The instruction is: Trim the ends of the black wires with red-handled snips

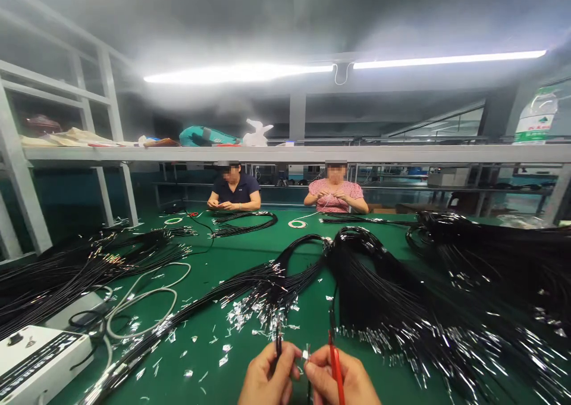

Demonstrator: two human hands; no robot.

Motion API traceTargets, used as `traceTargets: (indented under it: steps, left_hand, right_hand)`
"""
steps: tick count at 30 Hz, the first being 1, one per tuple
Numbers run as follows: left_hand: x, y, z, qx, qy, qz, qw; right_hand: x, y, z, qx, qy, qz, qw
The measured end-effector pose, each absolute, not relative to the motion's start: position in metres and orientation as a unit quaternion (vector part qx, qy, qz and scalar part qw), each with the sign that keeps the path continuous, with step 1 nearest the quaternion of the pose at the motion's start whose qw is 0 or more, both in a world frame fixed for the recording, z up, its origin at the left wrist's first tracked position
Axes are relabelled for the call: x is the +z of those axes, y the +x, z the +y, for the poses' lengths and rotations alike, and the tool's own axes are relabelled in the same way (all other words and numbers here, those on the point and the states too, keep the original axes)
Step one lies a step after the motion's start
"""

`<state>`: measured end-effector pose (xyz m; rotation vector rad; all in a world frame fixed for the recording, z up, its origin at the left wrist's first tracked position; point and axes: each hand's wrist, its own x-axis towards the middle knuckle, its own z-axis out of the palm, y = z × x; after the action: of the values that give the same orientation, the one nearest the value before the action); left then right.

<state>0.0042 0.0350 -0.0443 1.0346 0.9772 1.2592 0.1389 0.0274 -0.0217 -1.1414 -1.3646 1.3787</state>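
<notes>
Down at the bottom centre, the left hand (pixel 267 380) pinches a thin, floppy black wire (pixel 278 339) near its foil-wrapped tip, while the right hand (pixel 341 381) grips a red tool (pixel 335 363).

One head-worn camera looks forward and down, close over the hands (pixel 307 378), across the green table (pixel 250 256).

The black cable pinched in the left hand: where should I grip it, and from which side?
Grip the thin black cable on its bare sheath just behind the left hand, coming from the near side. It runs straight away from the hand, with foil scraps farther back.
</notes>
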Motion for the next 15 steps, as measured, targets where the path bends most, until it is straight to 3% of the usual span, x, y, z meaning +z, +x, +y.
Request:
traceTargets:
  steps: [6, 15]
  left_hand:
    - [-0.033, 0.006, 0.028, 0.54, 0.412, 0.413, 0.607]
    - [-0.036, 0.009, 0.027, 0.568, 0.427, 0.471, 0.523]
  right_hand:
    - [-0.032, 0.136, 0.028, 0.493, -0.48, -0.598, 0.412]
    - [-0.036, 0.139, 0.031, 0.496, -0.479, -0.597, 0.41]
